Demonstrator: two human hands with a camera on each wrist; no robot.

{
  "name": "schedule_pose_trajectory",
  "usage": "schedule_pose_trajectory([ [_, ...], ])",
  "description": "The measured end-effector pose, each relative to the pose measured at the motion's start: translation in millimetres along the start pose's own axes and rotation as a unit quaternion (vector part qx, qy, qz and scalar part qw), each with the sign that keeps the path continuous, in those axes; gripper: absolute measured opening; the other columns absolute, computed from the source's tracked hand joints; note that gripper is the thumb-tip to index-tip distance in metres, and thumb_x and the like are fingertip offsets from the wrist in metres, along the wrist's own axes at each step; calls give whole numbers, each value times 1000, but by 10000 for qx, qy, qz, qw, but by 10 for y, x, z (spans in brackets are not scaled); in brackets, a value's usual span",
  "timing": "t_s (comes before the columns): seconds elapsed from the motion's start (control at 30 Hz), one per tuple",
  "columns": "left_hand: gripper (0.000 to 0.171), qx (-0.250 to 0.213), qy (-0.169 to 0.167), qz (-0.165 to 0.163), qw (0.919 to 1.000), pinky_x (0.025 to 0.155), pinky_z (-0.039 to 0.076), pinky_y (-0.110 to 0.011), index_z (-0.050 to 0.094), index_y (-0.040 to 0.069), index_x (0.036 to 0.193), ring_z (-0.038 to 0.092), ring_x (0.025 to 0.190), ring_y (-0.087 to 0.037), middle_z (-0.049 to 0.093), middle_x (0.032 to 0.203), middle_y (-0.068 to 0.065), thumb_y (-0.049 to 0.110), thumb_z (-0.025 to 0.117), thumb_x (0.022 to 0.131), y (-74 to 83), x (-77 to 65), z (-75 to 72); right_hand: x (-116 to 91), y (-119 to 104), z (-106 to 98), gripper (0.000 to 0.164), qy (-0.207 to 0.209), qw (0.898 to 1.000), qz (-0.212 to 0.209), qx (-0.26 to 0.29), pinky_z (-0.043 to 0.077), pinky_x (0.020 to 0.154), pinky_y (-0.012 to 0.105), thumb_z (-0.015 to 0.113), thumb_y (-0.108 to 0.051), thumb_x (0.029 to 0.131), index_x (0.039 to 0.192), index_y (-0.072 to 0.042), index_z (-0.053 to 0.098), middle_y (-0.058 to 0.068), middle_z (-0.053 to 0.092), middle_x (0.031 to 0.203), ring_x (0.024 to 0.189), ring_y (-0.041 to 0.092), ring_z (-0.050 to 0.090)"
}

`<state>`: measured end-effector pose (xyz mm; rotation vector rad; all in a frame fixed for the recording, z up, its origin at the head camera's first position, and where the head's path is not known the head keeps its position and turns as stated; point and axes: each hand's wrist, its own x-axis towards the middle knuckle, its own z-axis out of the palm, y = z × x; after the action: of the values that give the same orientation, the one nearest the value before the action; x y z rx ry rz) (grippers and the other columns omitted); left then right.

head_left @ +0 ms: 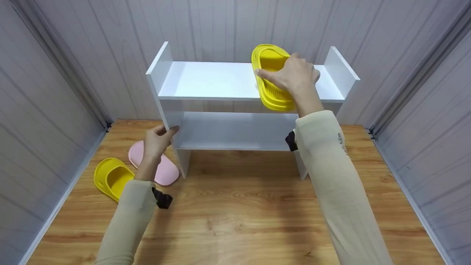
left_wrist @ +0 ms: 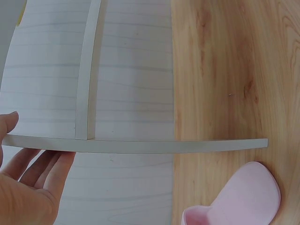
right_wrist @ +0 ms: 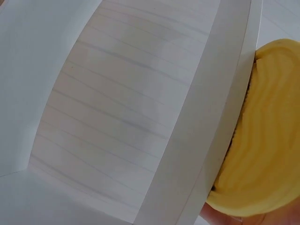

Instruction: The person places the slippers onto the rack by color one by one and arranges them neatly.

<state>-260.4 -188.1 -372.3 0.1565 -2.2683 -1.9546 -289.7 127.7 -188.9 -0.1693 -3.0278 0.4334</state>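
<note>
My right hand (head_left: 298, 75) holds a yellow slipper (head_left: 281, 99) across its width, thumb on the near-left rim and fingers over the far side. The slipper lies over the right half of the white rack's top shelf (head_left: 213, 81), toe toward the wall, heel past the front edge. In the right wrist view, the slipper's ridged sole (right_wrist: 262, 136) sits against that edge. My left hand (head_left: 156, 141) grips the rack's left side panel (left_wrist: 140, 146), thumb inside, fingers outside. Near it on the floor lie a pink slipper (head_left: 167, 171) and another yellow slipper (head_left: 110, 175), partly covered by my arm.
The rack's lower shelf (head_left: 235, 130) runs below the top one, and its right side panel (head_left: 340, 73) rises beyond my right hand. A panelled wall (head_left: 220, 29) stands behind. Wood-look flooring (head_left: 235, 221) spreads in front, between two side walls.
</note>
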Motion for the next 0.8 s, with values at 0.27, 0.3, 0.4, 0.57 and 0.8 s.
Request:
schedule_pose_trajectory([
  [0.27,45,96,61,46,9999,83,44,-35,51,0,122,48,104,-25,50,119,-17,21,61,83,11,-17,-11,13,-46,11,106,-4,10000,23,-25,33,85,42,40,-77,66,134,1,22,15,42,120,107,33,41],
  [0.3,45,71,69,68,9999,83,44,-35,51,0,122,49,103,-25,51,119,-17,21,61,83,11,-18,-12,16,-51,12,106,-8,10000,26,-43,33,85,42,40,-78,65,134,1,22,15,42,121,107,33,41],
  [0.4,44,-23,62,110,9999,83,44,-36,51,-2,121,49,102,-26,51,117,-18,19,61,83,11,-21,-18,23,-62,14,109,-37,9999,39,-90,34,84,42,39,-79,64,134,2,22,15,42,120,106,33,42],
  [0.57,43,-97,4,102,9999,83,44,-37,50,-3,121,49,103,-27,50,118,-19,16,59,84,31,-32,-19,34,-47,12,110,-88,9999,-2,-139,35,83,42,37,-81,63,134,2,22,15,42,119,104,33,43],
  [0.8,44,-45,18,57,10000,82,44,-36,50,-3,122,49,104,-28,50,118,-19,16,60,84,42,-19,-14,47,17,10,108,-100,9998,-171,81,31,86,44,37,-80,64,135,0,22,15,42,122,105,32,41],
])
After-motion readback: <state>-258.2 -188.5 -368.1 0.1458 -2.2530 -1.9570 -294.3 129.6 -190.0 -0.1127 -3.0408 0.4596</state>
